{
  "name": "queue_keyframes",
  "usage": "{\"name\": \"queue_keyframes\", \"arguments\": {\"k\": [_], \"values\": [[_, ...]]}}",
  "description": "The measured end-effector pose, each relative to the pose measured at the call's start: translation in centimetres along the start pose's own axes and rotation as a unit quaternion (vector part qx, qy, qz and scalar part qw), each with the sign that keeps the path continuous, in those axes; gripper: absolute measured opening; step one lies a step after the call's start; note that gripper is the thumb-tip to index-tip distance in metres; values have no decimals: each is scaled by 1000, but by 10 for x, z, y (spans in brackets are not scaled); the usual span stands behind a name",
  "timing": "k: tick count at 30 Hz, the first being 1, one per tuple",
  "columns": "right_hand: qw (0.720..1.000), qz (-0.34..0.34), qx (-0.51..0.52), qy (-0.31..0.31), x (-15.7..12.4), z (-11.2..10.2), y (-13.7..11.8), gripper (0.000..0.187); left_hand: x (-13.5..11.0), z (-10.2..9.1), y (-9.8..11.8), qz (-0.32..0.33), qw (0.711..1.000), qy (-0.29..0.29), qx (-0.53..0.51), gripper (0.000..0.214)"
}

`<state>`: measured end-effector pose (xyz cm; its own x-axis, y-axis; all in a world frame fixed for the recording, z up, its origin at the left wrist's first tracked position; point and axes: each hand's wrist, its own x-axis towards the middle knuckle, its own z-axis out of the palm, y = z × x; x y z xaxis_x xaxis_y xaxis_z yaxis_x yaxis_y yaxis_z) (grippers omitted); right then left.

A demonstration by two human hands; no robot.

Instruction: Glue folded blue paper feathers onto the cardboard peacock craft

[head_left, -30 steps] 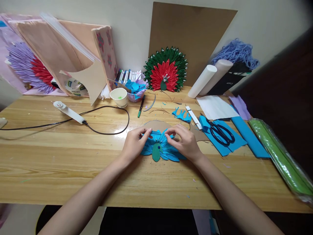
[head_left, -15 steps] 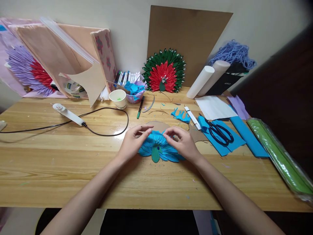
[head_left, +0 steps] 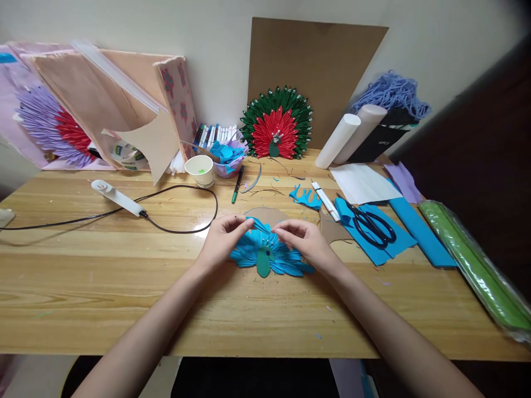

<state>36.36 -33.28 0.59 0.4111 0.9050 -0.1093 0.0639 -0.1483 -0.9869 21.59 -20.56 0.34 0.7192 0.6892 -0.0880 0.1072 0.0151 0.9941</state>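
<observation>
A blue paper peacock [head_left: 286,264] with a green body [head_left: 263,262] and a small crown of pins lies flat on the table in front of me, on a round brown cardboard piece [head_left: 265,213]. Over its upper edge, my left hand [head_left: 222,239] pinches one end of a folded blue paper feather [head_left: 261,224]. The other end is between the thumb and fingers of my right hand [head_left: 303,239]. My fingers partly cover the feathers on both sides.
To the right are black scissors [head_left: 373,225] on blue paper [head_left: 381,251], white markers [head_left: 326,201] and a green wrapped roll [head_left: 468,260]. A white glue gun [head_left: 118,198] with a black cord lies left, near a paper cup [head_left: 199,171]. A red-green peacock [head_left: 277,119] stands behind.
My fingertips have come together over the peacock, and a folded blue feather now stretches between both hands. The view has shifted slightly.
</observation>
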Motion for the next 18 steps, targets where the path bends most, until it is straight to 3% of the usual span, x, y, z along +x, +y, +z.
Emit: {"name": "queue_keyframes", "arguments": {"k": [5,11,18], "values": [[991,-45,-41,116,4,-12,5,27,8,-7,-12,-33,999,20,-23,37],[954,-128,-65,265,13,-39,8,17,8,-9,-14,-22,999,44,-2,39],[950,-125,-77,275,18,-54,11,17,21,-15,-3,-42,998,46,1,38]]}}
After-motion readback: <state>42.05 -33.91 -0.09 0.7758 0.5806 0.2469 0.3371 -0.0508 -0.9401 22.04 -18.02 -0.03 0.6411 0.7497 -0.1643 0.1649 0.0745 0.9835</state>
